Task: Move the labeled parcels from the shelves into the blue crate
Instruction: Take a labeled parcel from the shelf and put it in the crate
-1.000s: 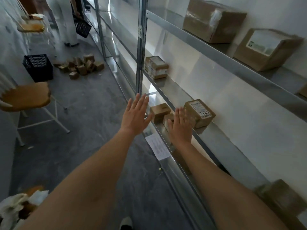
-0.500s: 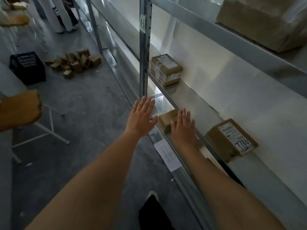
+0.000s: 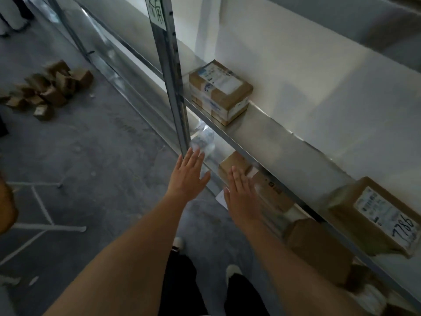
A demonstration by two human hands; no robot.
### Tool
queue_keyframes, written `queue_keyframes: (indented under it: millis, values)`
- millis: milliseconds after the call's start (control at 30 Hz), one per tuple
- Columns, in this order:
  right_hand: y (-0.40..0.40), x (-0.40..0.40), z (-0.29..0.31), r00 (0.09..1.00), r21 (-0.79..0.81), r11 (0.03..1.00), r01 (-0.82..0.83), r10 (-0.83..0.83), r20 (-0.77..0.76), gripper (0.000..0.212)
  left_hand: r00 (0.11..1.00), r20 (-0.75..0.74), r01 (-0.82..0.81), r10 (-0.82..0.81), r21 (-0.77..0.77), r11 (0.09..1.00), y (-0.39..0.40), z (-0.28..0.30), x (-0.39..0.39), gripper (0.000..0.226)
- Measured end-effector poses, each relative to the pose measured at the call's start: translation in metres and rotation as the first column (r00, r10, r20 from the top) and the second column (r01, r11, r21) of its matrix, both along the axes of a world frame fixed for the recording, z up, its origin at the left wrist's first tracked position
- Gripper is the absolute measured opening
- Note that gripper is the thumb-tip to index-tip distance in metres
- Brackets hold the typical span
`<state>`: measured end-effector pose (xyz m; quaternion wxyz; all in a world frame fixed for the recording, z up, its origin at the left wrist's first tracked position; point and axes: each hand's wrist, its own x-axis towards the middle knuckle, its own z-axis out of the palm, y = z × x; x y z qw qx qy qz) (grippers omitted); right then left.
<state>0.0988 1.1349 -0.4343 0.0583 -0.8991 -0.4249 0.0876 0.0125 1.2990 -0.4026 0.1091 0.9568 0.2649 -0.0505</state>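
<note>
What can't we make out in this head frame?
- Blue crate: not in the head view at all.
- Box under the right hand: the hand covers its near end, so any label is hidden.
- Parcel marked 7786: printed label text too small to read.
- Brown boxes on the lower shelf: dark, partly behind the shelf edge.
- Floor pile of boxes: blurred.
</note>
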Motion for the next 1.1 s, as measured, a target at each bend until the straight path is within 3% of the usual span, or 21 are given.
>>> queue_keyframes:
  millis: [300,433,533,667,800,1000,1100]
  values:
    - [0.060,-0.038,-0.059,0.928,-0.038,0.934,0.356,-0.358,-0.103,0.054,0.976,-0.108,0.172,-0.187,-0.130,0.976,0.101,-0.064,0.010,0.072]
    - [0.073,-0.038,-0.086,0.820,0.017,0.835,0.550,-0.536,-0.201,0.059,0.965,-0.110,0.217,-0.240,-0.187,0.958,0.104,-0.102,0.031,0.071]
    - [0.082,-0.022,-0.108,0.706,0.107,0.710,0.696,-0.649,-0.281,0.062,0.976,-0.082,0.178,-0.204,-0.248,0.952,0.100,-0.141,0.051,0.071]
    - [0.089,0.013,-0.152,0.657,0.160,0.647,0.746,-0.674,-0.338,0.055,0.998,-0.053,0.004,-0.030,-0.428,0.904,0.082,-0.194,0.070,0.071]
    - [0.100,0.043,-0.194,0.555,0.150,0.551,0.821,-0.709,-0.436,0.057,0.990,-0.045,-0.130,0.133,-0.661,0.739,0.070,-0.239,0.093,0.069]
    - [0.115,0.068,-0.243,0.173,0.068,0.178,0.982,-0.682,-0.710,0.062,0.912,-0.114,-0.273,0.394,-0.885,0.376,0.072,-0.275,0.137,0.054]
    - [0.113,0.079,-0.256,0.045,-0.030,0.113,0.993,-0.608,-0.792,0.063,0.896,-0.181,-0.302,0.405,-0.918,0.258,0.074,-0.285,0.157,0.049]
